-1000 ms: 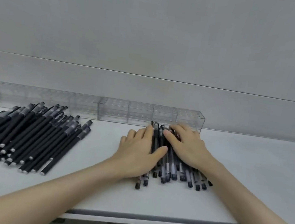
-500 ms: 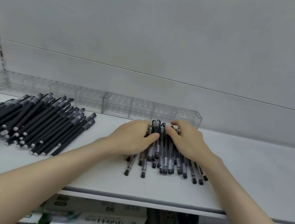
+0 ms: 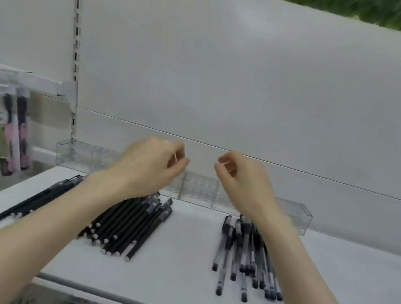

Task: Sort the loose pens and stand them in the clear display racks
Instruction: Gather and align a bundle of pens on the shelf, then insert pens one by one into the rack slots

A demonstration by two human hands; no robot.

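**Pens lying in two piles, racks standing behind**

The black pens (image 3: 127, 224) are lying side by side in a slanted pile on the left of the shelf (image 3: 187, 253). The clear pens (image 3: 244, 253), black-capped, are lying in a looser pile on the right. The see-through racks (image 3: 198, 186) are standing in a row behind.

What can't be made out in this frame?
Head view only.
Whether the left hand and right hand pinch anything: the pale slivers at their fingertips are too small.
The racks: middle stretch hidden behind both hands.
The black pens: some covered by the left forearm.
The hanging packs: blurred, cut by the left edge.
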